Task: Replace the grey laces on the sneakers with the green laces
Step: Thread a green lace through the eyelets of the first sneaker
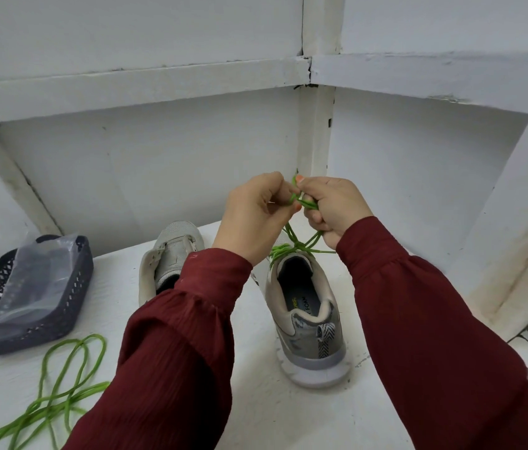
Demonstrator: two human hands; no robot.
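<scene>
While its green lace (300,243) is drawn up above the collar, the laced sneaker (308,319) is seen standing on the white counter (256,417) with its heel toward the viewer and its toe toward the back wall (158,164). Its long axis runs from near to far, with the toe end angled a little to the left. The upper is grey and beige, the sole is pale, a striped pull tab is set at the heel, and printed lettering is visible on the insole. Green strands are gathered at the top of the tongue, and two of them rise from there to the hands.

Just to its left, partly hidden by a sleeve (175,352), a second sneaker (171,251) is set in the same direction, toe away. It is light grey, with its tongue opened up.

Both hands are raised close together above the laced sneaker's toe end, with the backs turned toward the camera. The left hand (252,216) is closed, and the lace is pinched between its thumb and fingers (283,190). The right hand (334,206) is curled round a loop of the same lace. Both wrists are bent inward, and both forearms are covered by dark red sleeves.

A spare green lace (61,394) is left in loose loops at the counter's near left. Behind it, a dark openwork basket (74,287) is placed with a clear plastic bag (38,280) inside.
</scene>
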